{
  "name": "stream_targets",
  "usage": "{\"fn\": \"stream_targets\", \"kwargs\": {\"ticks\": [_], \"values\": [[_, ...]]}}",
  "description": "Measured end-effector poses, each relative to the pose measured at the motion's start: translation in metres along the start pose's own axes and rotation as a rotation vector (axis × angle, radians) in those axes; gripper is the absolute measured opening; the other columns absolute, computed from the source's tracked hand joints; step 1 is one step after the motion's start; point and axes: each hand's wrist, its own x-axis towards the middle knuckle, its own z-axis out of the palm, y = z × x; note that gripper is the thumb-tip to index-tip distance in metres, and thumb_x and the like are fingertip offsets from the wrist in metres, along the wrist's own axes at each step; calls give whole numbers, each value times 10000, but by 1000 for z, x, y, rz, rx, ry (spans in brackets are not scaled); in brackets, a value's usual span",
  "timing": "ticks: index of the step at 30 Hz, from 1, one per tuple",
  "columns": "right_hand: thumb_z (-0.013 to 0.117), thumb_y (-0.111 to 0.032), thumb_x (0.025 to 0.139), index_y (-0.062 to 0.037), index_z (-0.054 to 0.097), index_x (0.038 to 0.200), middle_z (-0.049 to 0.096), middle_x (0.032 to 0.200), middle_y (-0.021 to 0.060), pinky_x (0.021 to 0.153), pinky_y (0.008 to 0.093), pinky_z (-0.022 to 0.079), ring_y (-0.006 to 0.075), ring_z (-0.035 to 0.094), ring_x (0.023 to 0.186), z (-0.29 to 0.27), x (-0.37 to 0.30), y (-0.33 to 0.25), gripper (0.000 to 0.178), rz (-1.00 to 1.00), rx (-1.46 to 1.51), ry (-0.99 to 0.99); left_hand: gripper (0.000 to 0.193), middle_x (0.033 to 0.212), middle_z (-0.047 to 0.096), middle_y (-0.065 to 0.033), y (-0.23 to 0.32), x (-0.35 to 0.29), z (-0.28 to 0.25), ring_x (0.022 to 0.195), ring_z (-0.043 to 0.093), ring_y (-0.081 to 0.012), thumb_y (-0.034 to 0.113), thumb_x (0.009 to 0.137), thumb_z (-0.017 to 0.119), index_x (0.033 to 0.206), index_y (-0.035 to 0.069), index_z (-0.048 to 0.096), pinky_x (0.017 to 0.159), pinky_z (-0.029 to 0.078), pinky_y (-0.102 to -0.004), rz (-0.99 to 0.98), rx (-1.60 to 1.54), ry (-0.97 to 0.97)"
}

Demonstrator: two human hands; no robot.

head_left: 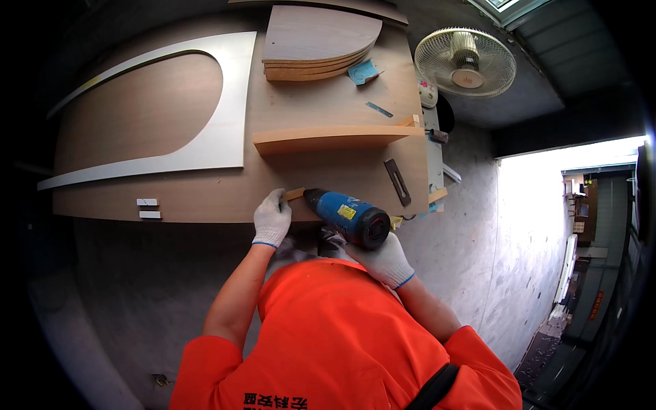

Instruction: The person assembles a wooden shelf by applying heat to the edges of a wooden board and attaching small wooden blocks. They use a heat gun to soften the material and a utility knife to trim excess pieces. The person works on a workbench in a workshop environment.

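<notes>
My left hand (272, 220), in a white knit glove, pinches a small light-brown wooden strip (294, 194) at the front edge of the workbench. Close to the strip's other end is the tapered black nose of a blue, gun-shaped power tool (345, 213). My gloved right hand (387, 257) is closed beneath the tool's round black rear end. The tool's body hides its handle and most of those fingers. Beyond both hands, a curved wooden piece (328, 140) lies across the bench.
The wooden bench (321, 102) also bears a white cutout panel (229, 109), stacked curved boards (318, 34), crumpled blue paper (364, 72), a small ruler (378, 109) and a dark slotted tool (396, 182). Two white-topped blocks (149, 208) sit at the front left. A fan (467, 63) stands off the far right corner.
</notes>
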Motion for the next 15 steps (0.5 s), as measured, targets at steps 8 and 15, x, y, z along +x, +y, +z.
{"fn": "stream_targets", "kwargs": {"ticks": [8, 15], "values": [[854, -310, 879, -32, 783, 1186, 819, 1083, 186, 955, 426, 609, 327, 796, 1095, 1, 3, 2, 420, -54, -49, 20, 258, 1074, 800, -208, -2, -1, 2, 1006, 770, -420, 114, 963, 675, 1200, 68, 766, 897, 616, -515, 35, 11, 33], [834, -337, 891, -57, 785, 1185, 818, 1084, 189, 950, 433, 607, 357, 788, 1085, 2, 1, -2, 409, -26, -10, 2, 261, 1067, 800, -205, -4, -1, 3, 990, 775, -411, 112, 956, 685, 1197, 58, 768, 897, 618, -500, 42, -5, 36]]}}
